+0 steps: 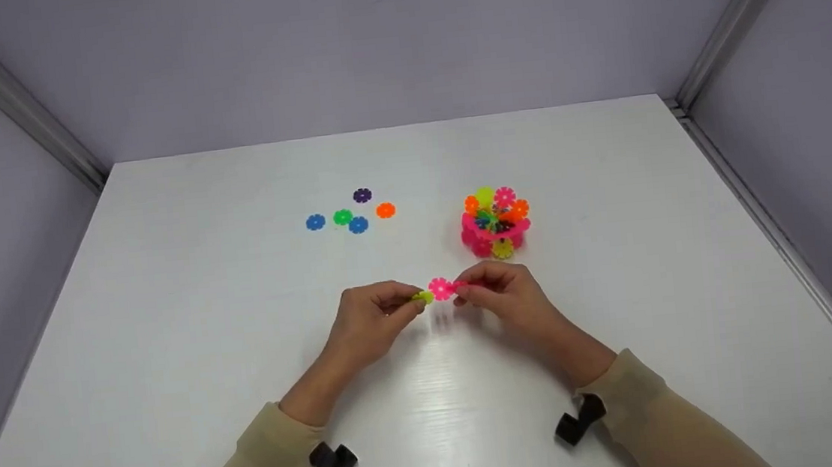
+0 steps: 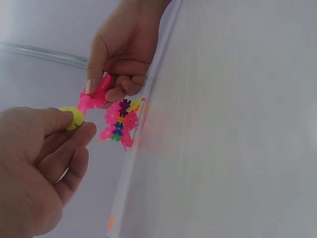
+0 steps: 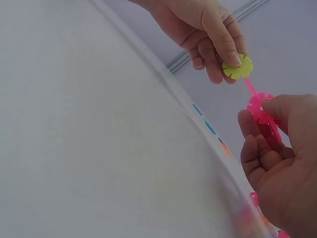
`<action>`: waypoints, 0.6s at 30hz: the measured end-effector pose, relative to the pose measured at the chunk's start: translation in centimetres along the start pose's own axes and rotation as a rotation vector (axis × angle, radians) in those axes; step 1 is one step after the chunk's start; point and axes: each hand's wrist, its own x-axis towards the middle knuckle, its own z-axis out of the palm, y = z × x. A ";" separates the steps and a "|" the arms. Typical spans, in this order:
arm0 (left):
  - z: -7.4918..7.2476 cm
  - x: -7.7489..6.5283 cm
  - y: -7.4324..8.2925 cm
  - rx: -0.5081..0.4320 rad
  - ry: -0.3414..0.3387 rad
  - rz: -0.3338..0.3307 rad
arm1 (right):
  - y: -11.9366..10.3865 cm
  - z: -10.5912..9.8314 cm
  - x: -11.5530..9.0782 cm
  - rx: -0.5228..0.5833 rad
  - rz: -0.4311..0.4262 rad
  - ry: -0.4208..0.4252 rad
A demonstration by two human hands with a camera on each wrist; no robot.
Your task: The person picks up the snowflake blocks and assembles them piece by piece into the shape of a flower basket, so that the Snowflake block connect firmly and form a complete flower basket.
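Observation:
Between thumb and fingers my left hand (image 1: 374, 314) pinches a yellow snowflake disc (image 3: 238, 67), a flat round piece with notches round its edge. My right hand (image 1: 508, 295) pinches pink snowflake discs (image 2: 97, 95), joined together at angles and partly hidden by the fingers. Another pink snowflake disc (image 1: 440, 289) lies in line between both hands, its edge meeting the yellow one. Both hands hold these pieces above the white table (image 1: 432, 413), near its middle.
Behind my right hand stands a built cluster of snowflake discs (image 1: 497, 228), pink below with mixed colours on top. Several loose discs lie back left: a purple disc (image 1: 362, 195), an orange disc (image 1: 385, 210), a green disc (image 1: 342, 217) and blue ones (image 1: 315, 222).

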 end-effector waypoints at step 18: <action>0.4 0.0 -0.1 0.004 0.014 0.007 | -0.2 0.2 -0.1 0.009 0.072 -0.062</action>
